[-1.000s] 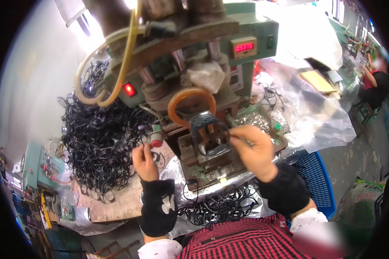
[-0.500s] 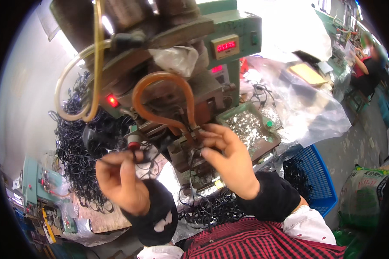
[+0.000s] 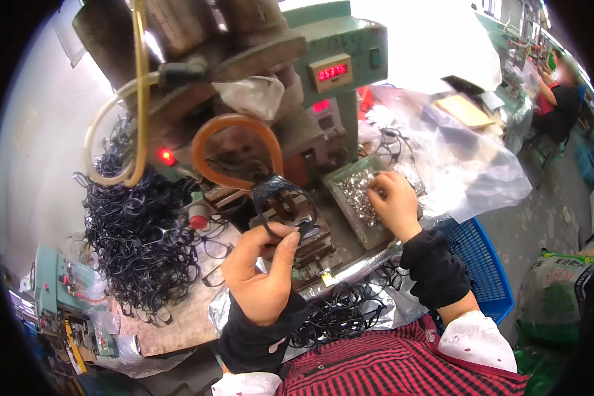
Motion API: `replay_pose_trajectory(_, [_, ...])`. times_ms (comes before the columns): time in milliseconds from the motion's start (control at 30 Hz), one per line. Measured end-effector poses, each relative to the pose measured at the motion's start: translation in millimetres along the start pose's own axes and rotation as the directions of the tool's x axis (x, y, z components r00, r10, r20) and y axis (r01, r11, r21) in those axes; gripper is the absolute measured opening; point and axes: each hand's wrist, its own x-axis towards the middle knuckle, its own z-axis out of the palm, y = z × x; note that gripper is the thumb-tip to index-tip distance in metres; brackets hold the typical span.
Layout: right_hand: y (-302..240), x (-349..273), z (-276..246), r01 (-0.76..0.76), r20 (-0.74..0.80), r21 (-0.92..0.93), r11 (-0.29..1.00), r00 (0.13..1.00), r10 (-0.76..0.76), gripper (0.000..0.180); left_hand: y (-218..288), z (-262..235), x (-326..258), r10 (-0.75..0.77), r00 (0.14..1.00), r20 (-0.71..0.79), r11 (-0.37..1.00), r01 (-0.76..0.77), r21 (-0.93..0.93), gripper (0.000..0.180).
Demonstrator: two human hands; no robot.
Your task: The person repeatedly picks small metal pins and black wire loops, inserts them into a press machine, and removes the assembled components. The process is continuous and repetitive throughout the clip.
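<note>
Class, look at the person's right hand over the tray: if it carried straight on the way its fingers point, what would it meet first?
The right hand points its fingertips down into the green tray. It would probably meet the heap of small silvery metal parts first; the fingers look already at or touching them, though depth is hard to judge.

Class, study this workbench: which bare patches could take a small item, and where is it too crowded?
One bare patch: the brown bench top between the heap of black frames and the left hand. Crowded: the green tray of small silver parts under the right hand, and the metal fixture between both hands.
</note>
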Motion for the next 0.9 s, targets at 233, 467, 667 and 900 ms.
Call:
replay_pose_trajectory(233, [-8.5,17.6,27.4,0.481,0.231,-0.104,0.871,0.863,-0.449,0.016,12.6,-5.7,-1.1,0.027,0.998,0.053,0.996,-0.031,0.088,0.006])
replay_pose_trajectory(467, [6.5,2.6,2.0,-0.060,-0.023,0.174,0.983,0.998,0.065,0.017,-45.8,-58.5,-61.0,0.203,0.953,-0.227,0.912,-0.099,0.397,0.028])
replay_pose_trajectory(667, [-27.7,7.3,-4.2,-0.094,0.076,0.292,0.952,0.994,0.075,0.012,-85.2,-211.3,-11.1,0.264,0.950,-0.165,0.315,0.077,0.946,0.015])
replay_pose_trajectory(900, [-27.4,0.7,12.1,-0.177,0.119,0.390,0.904,0.983,0.141,0.012,-140.6,-248.7,36.1,0.247,0.965,0.087,-0.065,-0.073,0.995,0.009])
